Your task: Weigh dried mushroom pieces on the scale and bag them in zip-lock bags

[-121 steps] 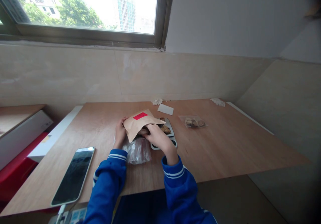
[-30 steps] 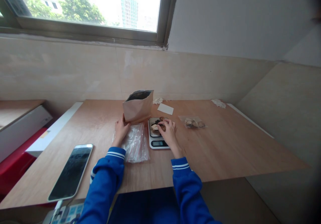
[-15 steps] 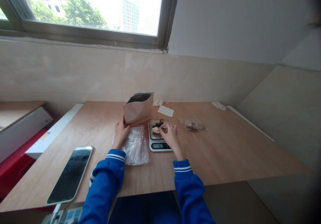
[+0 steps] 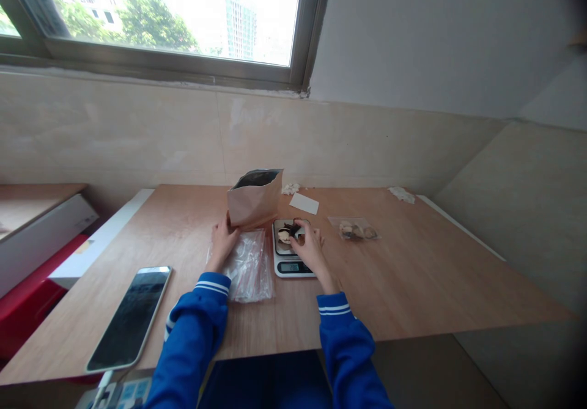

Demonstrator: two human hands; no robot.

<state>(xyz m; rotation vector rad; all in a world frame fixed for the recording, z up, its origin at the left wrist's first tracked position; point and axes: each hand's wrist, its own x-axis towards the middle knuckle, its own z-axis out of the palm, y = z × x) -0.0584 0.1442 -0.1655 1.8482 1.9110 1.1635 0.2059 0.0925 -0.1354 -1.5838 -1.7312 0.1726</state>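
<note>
A kraft paper pouch [image 4: 254, 204] stands upright with its mouth gaping and a dark lining inside. My left hand [image 4: 222, 242] grips its lower left corner between thumb and fingers, the wrist by a stack of clear zip bags [image 4: 250, 268]. To the right, a small white digital scale [image 4: 280, 269] carries pale and dark dried pieces that look like mushrooms [image 4: 284, 236]. Over the scale, my right hand [image 4: 309, 247] has thumb and forefinger closed around a dark dried mushroom piece [image 4: 294, 228]. The curled fingers partly hide the pan and display.
A clear bag of dried pieces [image 4: 355, 230] lies right of the scale. Behind it are a white card [image 4: 304, 203] and crumpled white scraps [image 4: 290, 189], with another scrap [image 4: 402, 194] farther right. A phone [image 4: 131, 317] with a cable lies at the left front. The wall borders the back.
My right hand has shifted its fingers over the scale, with the forefinger now extended farther across the dark pieces. My left hand stays at the pouch corner.
</note>
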